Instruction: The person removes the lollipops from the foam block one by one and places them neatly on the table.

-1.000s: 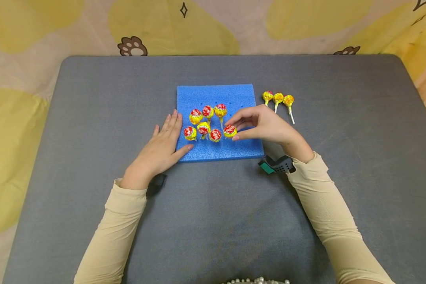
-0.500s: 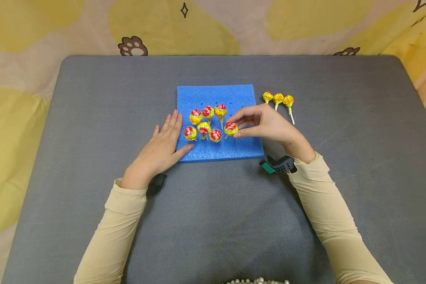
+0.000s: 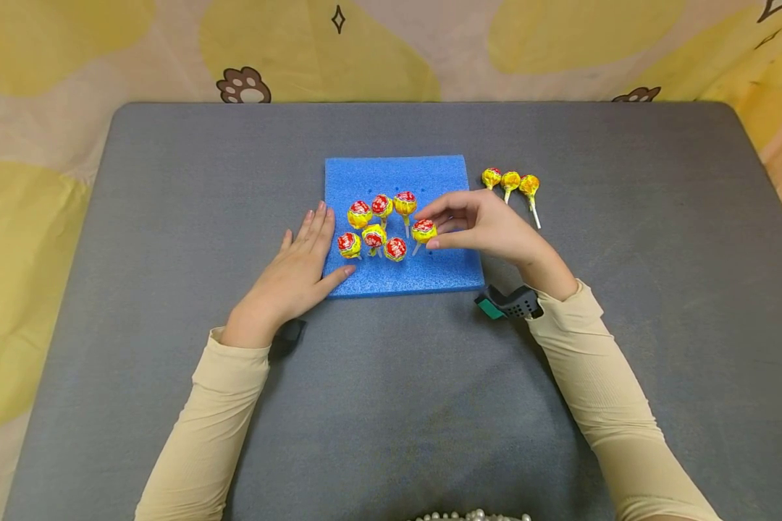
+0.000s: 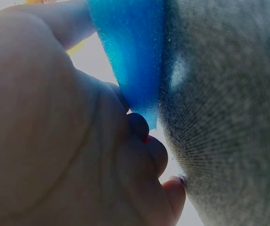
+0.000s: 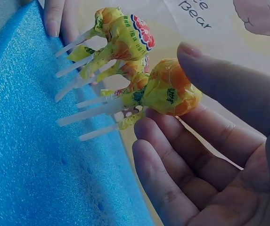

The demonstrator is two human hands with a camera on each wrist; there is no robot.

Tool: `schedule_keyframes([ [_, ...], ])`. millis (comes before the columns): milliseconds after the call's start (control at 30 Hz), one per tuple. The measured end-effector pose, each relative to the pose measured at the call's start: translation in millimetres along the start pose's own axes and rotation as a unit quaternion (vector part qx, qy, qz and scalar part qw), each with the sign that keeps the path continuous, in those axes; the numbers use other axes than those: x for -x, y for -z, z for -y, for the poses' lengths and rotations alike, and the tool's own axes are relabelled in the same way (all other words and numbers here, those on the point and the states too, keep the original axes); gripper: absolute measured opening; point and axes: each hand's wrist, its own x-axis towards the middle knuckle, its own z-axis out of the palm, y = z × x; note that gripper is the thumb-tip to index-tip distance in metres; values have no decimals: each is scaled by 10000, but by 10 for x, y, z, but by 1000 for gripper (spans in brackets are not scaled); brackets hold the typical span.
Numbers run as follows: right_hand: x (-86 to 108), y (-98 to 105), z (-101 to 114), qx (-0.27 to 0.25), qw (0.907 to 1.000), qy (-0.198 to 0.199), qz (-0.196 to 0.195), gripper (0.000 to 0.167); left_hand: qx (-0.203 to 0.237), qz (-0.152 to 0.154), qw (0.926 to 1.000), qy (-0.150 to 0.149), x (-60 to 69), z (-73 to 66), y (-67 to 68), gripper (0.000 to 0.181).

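Over the foam (image 3: 394,170), four o'clock of centre, lollipop (image 3: 424,231): right hand (image 3: 489,226) pinches it.
Stick (image 5: 90,114): tip perhaps seated, view unclear; best moved straight, unbent.
Left hand (image 3: 296,265): flat against foam's nine o'clock.

- You are at what looks like an improvised indoor recording spot; whether it belongs to a home or a studio, you cannot tell.
- Your worktop (image 3: 391,405) is one broad grey surface with rounded corners; close up, in the left wrist view, it looks woven.
- Wrinkled printed cloth (image 3: 463,65) shows beyond its far edge and at both sides, like a backdrop.
- That print is playful and homely: yellow patches (image 3: 319,51), brown paw prints (image 3: 244,87) and, in the right wrist view, the word "Bear" (image 5: 195,15) beside a brown cartoon figure (image 5: 262,18).
- You wear a dark device (image 3: 508,301) with a green part at the right wrist, which fits filming.
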Motion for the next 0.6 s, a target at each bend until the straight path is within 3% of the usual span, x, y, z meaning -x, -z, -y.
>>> schedule_keyframes([
  [600,5,1,-1,136,9994,45,-309,33,-25,23,10000,9,-2,5,-8,87],
])
